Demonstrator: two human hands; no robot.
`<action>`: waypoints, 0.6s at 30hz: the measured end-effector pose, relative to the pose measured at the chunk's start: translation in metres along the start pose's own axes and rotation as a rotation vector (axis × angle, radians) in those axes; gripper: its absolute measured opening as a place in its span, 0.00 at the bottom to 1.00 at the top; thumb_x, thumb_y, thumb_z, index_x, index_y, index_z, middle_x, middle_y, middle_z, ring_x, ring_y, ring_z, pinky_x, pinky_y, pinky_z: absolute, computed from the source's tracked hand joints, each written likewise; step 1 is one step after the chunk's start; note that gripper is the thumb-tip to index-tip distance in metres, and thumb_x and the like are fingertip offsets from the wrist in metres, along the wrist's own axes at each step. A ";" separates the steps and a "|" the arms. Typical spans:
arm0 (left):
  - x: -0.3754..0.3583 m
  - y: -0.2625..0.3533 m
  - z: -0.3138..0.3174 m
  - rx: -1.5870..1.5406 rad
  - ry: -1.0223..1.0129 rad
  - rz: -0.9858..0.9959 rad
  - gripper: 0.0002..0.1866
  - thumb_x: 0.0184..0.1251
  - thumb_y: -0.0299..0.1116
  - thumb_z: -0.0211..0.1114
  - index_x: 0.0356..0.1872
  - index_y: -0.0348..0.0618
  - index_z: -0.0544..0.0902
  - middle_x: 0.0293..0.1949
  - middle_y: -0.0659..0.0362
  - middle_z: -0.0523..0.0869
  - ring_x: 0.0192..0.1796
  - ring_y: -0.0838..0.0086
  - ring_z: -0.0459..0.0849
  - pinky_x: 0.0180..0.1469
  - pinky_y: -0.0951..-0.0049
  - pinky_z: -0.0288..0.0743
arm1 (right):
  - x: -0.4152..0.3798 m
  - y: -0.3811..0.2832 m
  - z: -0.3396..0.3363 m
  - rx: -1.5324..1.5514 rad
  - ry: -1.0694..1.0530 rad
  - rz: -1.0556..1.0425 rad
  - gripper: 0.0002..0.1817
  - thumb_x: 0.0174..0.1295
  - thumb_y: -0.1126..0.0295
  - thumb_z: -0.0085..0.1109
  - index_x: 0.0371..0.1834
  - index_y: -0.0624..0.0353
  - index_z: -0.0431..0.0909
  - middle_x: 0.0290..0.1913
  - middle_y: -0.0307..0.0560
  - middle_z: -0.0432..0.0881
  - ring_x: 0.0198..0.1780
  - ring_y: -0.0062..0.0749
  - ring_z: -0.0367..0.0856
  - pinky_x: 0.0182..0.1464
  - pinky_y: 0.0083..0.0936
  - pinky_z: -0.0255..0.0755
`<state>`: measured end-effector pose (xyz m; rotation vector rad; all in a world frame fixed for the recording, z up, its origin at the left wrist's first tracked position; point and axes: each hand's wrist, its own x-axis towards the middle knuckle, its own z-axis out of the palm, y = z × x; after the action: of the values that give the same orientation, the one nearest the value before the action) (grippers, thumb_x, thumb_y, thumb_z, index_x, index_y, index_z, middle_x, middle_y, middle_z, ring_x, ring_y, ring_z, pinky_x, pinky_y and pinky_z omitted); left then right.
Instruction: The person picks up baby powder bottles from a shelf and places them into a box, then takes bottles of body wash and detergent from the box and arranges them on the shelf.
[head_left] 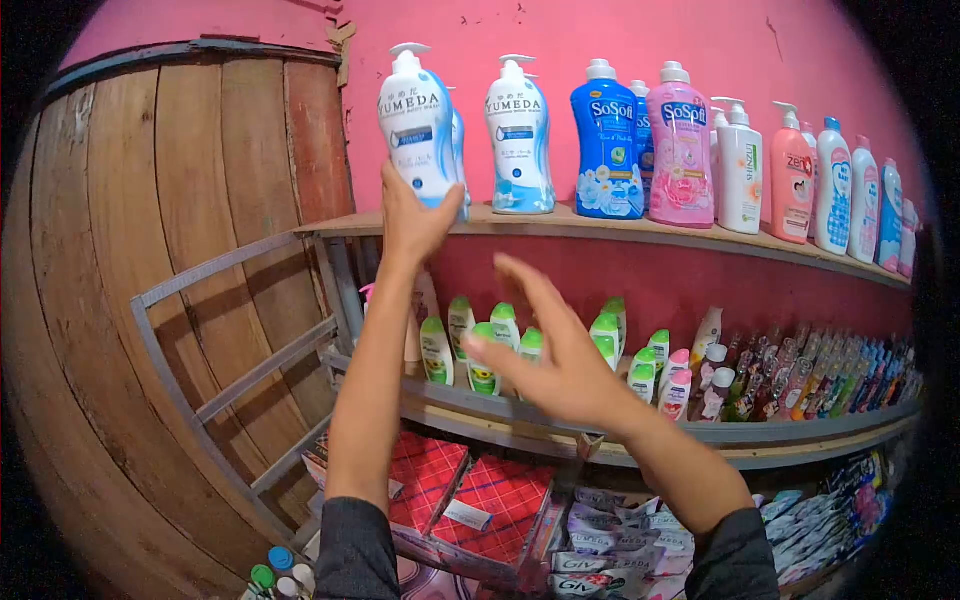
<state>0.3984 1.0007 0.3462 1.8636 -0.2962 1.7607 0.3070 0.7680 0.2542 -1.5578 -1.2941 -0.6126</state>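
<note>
My left hand (418,218) is wrapped round the lower part of a white and blue Yumeda pump bottle (415,125) at the left end of the top shelf (600,228). The bottle leans slightly, and another bottle shows partly behind it. Just to its right stands a second Yumeda bottle (518,140). My right hand (550,365) hangs in front of the middle shelf, holding nothing, its fingers apart. Behind it are several green-capped bottles (437,350).
Blue (609,145) and pink (682,150) SoSoft bottles and several others line the top shelf. Small bottles (800,375) crowd the middle shelf. Red plaid boxes (495,505) and sachets (625,540) lie below. A metal frame (215,270) juts out at left.
</note>
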 end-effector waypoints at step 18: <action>0.048 -0.078 0.038 0.006 -0.254 -0.247 0.50 0.45 0.47 0.80 0.57 0.22 0.57 0.52 0.32 0.76 0.55 0.50 0.81 0.56 0.59 0.76 | -0.082 -0.004 -0.058 0.005 -0.366 0.188 0.36 0.58 0.58 0.69 0.67 0.63 0.66 0.62 0.60 0.68 0.66 0.49 0.68 0.67 0.36 0.62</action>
<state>0.4759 1.0547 0.3745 2.0335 -0.1473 1.3660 0.2896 0.6798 0.2090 -1.8205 -1.3893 -0.2098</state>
